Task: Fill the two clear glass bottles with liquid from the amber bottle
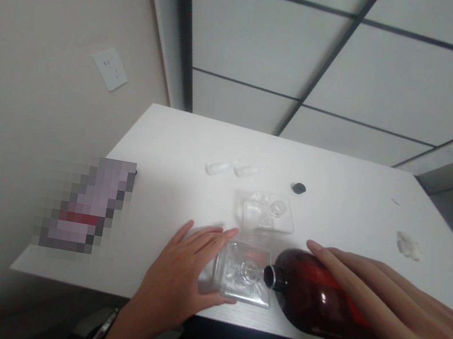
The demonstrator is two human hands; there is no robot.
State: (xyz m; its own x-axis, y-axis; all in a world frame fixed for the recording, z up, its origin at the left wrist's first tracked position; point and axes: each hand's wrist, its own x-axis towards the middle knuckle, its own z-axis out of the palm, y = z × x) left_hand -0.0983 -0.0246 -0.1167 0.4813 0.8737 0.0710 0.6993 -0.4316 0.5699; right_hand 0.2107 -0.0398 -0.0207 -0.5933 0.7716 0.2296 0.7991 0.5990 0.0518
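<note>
My left hand grips a clear plastic container near the table's front edge, its thumb along the near side and its fingers over the left end. My right hand is wrapped round a dark red-brown bottle tilted onto its side. The bottle's uncapped mouth points left, close to the round opening on top of the container. Whether liquid is flowing cannot be made out. Just behind stands a second clear container with a ring-shaped opening.
On the white table are two small clear plastic pieces at the back, a dark cap, and a crumpled whitish piece at right. A blurred-out pinkish object lies at left, beside the wall.
</note>
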